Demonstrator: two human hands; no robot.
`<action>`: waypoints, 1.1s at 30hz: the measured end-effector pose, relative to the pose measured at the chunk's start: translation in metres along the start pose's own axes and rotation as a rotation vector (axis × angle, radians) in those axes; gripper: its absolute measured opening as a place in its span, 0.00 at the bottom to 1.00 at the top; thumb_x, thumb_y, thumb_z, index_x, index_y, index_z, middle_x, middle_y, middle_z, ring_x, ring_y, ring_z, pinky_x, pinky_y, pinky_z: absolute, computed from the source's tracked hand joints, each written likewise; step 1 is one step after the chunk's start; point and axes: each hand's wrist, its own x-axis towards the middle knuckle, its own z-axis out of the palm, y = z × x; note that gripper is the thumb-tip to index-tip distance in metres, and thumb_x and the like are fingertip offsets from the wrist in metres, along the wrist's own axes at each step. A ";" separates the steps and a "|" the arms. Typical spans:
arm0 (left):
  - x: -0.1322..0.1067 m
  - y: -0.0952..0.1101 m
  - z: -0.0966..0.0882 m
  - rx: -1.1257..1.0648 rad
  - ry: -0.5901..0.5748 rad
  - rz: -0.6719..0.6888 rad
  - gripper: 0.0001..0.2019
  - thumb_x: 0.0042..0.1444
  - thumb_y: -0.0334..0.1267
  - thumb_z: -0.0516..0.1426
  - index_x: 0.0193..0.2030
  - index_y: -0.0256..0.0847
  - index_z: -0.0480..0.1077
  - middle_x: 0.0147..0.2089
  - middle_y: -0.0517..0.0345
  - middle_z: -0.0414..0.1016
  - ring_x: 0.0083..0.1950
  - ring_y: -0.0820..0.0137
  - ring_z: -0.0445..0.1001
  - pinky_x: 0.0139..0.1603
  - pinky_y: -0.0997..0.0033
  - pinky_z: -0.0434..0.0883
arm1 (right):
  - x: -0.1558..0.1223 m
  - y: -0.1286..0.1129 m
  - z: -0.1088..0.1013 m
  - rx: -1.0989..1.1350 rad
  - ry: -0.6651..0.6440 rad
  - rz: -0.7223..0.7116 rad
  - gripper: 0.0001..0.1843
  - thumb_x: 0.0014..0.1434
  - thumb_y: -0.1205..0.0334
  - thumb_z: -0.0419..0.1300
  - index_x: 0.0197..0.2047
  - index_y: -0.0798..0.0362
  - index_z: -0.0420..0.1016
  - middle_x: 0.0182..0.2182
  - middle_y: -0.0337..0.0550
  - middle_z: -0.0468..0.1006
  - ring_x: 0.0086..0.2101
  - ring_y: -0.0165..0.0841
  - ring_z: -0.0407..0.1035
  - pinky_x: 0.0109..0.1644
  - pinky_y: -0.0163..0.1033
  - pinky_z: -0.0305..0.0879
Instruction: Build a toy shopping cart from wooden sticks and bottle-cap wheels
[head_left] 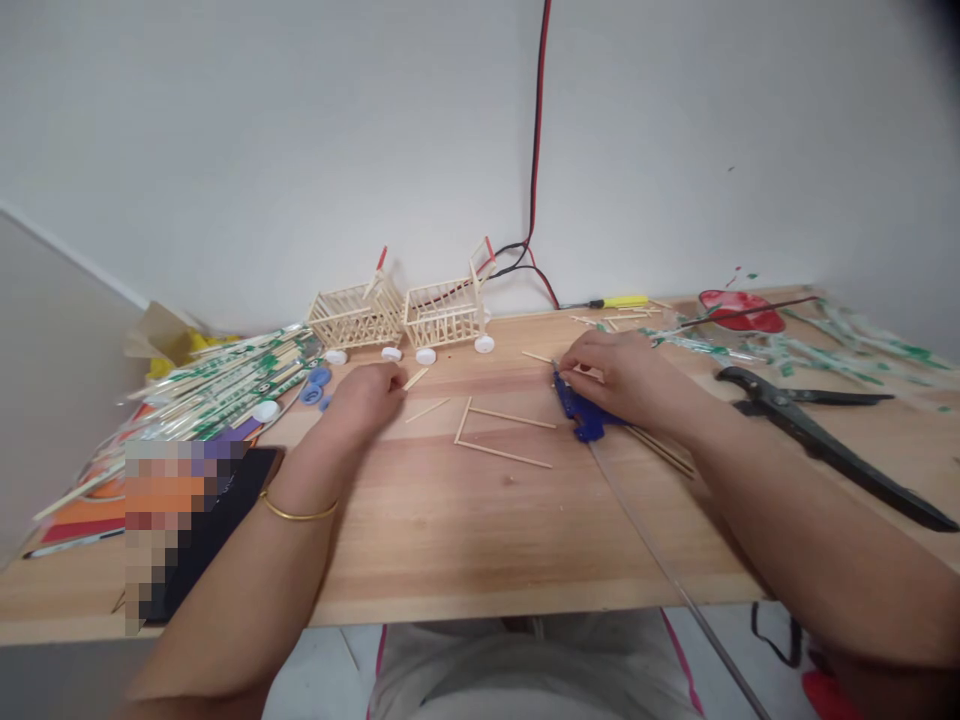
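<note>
My left hand [367, 398] rests on the wooden table [450, 520], fingers curled around a short wooden stick [416, 378] that pokes out to the right. My right hand [626, 375] is closed over a blue glue gun [581, 412] lying on the table, its nozzle pointing up-left. Between the hands lies a three-sided frame of thin sticks [502, 435], and another loose stick [427, 410] lies near my left hand. Two small stick-built carts [405, 315] with white wheels stand by the wall.
Packets of chopsticks [225, 385] and blue and white bottle caps [315, 385] are piled at the left. Black pliers [825, 430], a yellow-handled screwdriver [619, 301], a red dish [739, 310] and torn wrappers lie at the right. A red-black cable [536, 150] hangs down the wall.
</note>
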 end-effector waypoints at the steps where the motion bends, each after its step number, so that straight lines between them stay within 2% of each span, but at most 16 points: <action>1: -0.001 0.000 0.000 -0.041 -0.025 0.003 0.06 0.50 0.35 0.53 0.28 0.40 0.71 0.30 0.53 0.75 0.32 0.66 0.71 0.30 0.70 0.60 | 0.000 0.000 0.001 0.000 -0.004 0.000 0.12 0.61 0.63 0.51 0.35 0.54 0.75 0.33 0.47 0.77 0.36 0.36 0.70 0.39 0.39 0.60; 6: -0.004 0.001 -0.002 -0.115 -0.121 0.043 0.07 0.49 0.36 0.53 0.23 0.41 0.68 0.24 0.59 0.70 0.27 0.70 0.67 0.27 0.71 0.56 | 0.000 -0.002 0.000 -0.004 -0.030 0.002 0.12 0.61 0.63 0.50 0.34 0.54 0.75 0.33 0.47 0.77 0.36 0.36 0.70 0.40 0.39 0.60; 10: -0.006 0.004 -0.004 -0.069 -0.157 0.020 0.06 0.47 0.37 0.53 0.23 0.41 0.66 0.24 0.60 0.70 0.27 0.71 0.66 0.27 0.71 0.54 | 0.001 -0.004 -0.002 -0.005 -0.053 0.012 0.12 0.60 0.64 0.51 0.34 0.54 0.75 0.34 0.47 0.77 0.37 0.36 0.71 0.40 0.39 0.61; 18: -0.004 0.006 -0.003 0.008 -0.069 -0.031 0.07 0.48 0.40 0.54 0.24 0.41 0.67 0.26 0.56 0.71 0.29 0.68 0.67 0.27 0.70 0.54 | 0.001 0.001 0.003 -0.019 -0.027 -0.007 0.11 0.60 0.63 0.51 0.34 0.52 0.75 0.34 0.46 0.78 0.36 0.36 0.71 0.40 0.39 0.60; 22: -0.005 0.009 -0.004 -0.070 -0.068 -0.014 0.04 0.47 0.36 0.53 0.26 0.40 0.68 0.26 0.58 0.71 0.28 0.70 0.66 0.28 0.71 0.55 | 0.000 0.003 0.005 0.000 -0.030 -0.005 0.11 0.60 0.63 0.52 0.34 0.53 0.75 0.33 0.46 0.78 0.36 0.37 0.71 0.40 0.39 0.61; 26: -0.007 0.010 -0.007 -0.123 -0.093 0.069 0.06 0.47 0.31 0.51 0.23 0.40 0.66 0.22 0.62 0.65 0.25 0.73 0.63 0.27 0.71 0.54 | 0.000 0.005 0.006 -0.002 -0.026 -0.009 0.11 0.60 0.63 0.51 0.33 0.53 0.75 0.33 0.46 0.77 0.36 0.36 0.71 0.40 0.39 0.61; 33: -0.004 0.004 -0.001 -0.255 0.002 0.101 0.07 0.48 0.32 0.52 0.22 0.39 0.65 0.22 0.62 0.64 0.26 0.74 0.62 0.27 0.72 0.53 | 0.000 0.002 0.003 -0.028 -0.042 0.010 0.11 0.60 0.63 0.52 0.34 0.53 0.75 0.34 0.46 0.77 0.36 0.36 0.71 0.40 0.39 0.60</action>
